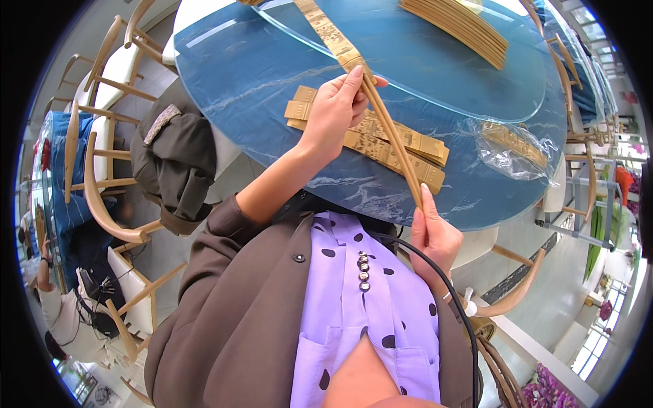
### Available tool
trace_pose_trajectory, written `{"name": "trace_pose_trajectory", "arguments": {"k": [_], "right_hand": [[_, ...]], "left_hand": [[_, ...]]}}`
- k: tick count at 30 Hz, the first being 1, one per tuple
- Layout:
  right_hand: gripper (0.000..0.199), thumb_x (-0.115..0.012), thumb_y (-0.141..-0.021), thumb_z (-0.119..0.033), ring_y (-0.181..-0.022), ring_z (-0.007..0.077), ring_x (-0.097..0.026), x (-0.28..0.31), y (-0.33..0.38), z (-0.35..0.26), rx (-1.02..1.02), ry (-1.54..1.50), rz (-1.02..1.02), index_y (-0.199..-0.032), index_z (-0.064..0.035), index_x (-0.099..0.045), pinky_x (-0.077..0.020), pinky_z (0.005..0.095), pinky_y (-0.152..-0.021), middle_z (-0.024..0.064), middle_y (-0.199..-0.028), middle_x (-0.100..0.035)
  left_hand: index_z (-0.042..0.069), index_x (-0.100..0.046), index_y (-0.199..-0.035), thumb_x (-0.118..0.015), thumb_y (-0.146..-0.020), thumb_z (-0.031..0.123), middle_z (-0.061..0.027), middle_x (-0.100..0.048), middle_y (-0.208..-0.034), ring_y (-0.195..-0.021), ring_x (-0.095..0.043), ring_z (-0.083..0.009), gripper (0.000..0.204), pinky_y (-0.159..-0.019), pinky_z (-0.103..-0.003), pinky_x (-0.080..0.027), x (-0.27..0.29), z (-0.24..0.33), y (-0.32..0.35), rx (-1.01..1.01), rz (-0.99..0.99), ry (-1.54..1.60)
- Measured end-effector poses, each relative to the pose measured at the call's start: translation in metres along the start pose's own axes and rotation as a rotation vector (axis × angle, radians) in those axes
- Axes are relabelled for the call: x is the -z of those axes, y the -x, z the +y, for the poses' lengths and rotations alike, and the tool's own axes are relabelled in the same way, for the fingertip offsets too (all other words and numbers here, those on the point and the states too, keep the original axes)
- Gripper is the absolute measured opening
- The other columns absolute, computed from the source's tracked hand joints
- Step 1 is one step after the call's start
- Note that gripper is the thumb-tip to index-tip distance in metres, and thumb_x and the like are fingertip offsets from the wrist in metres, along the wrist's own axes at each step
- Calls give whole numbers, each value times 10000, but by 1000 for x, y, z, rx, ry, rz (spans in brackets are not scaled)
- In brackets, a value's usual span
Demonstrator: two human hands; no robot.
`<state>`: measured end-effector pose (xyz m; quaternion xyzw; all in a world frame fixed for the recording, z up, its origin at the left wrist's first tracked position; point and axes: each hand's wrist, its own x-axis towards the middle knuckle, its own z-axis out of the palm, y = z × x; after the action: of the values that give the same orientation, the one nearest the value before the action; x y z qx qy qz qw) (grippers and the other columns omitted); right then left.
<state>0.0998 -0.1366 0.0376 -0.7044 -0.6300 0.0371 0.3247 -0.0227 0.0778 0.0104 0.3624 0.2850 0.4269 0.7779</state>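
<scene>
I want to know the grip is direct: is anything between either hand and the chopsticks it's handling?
Nothing visible. The left hand pinches the chopsticks at the paper sleeve, the right hand holds their near ends. The flat gold sleeves lie underneath on the blue table.

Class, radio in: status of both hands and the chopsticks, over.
Left hand pinching chopsticks at paper sleeve. Right hand gripping lower ends. Loose sleeves lie beneath on blue table; nothing blocking.

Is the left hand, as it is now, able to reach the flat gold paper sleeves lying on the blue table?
Probably yes. The left hand pinches the chopsticks directly above the gold paper sleeves on the blue table, and nothing lies between them. However, its fingers are occupied, so it would have to release its grip first.
</scene>
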Motion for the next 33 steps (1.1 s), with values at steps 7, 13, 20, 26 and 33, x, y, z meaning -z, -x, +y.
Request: {"name": "trace_pose_trajectory", "arguments": {"k": [7,13,20,26,33], "right_hand": [[382,-646,-904,-1,-433,161,-420,7,2,-1,-83,-74,-17,-1286,6,-639,-392,293,-473,89,-566,-482],[387,-655,-907,-23,-436,180,-430,5,-3,-6,-69,-80,-4,-1293,6,-632,-402,301,-480,98,-576,-493],[393,-662,-903,-36,-472,215,-488,-8,-9,1,13,-29,12,-1291,19,-626,-426,322,-492,101,-626,-544],[428,-675,-879,-19,-484,226,-507,-13,-6,3,101,-2,16,-1302,22,-616,-430,334,-492,96,-621,-539],[438,-669,-886,-26,-470,217,-497,-18,-14,-1,152,34,44,-1314,34,-597,-427,335,-482,66,-597,-512]], "left_hand": [[30,-668,-866,-509,-1053,333,61,-462,-642,-537,-324,-11,390,-468,-213,-251,10,-14,-1,-149,145,-216],[23,-651,-842,-522,-1049,327,48,-487,-676,-594,-365,-16,390,-513,-216,-295,3,-28,7,-156,48,-245],[88,-625,-867,-509,-1054,340,101,-360,-630,-503,-256,8,335,-442,-205,-189,0,-16,7,-101,52,2],[66,-663,-924,-458,-1067,381,59,-528,-644,-505,-358,11,402,-441,-194,-257,-6,9,-3,-223,136,-127],[87,-639,-935,-427,-1074,391,64,-506,-672,-542,-386,8,396,-471,-187,-276,-16,-2,11,-225,109,-183]]}}
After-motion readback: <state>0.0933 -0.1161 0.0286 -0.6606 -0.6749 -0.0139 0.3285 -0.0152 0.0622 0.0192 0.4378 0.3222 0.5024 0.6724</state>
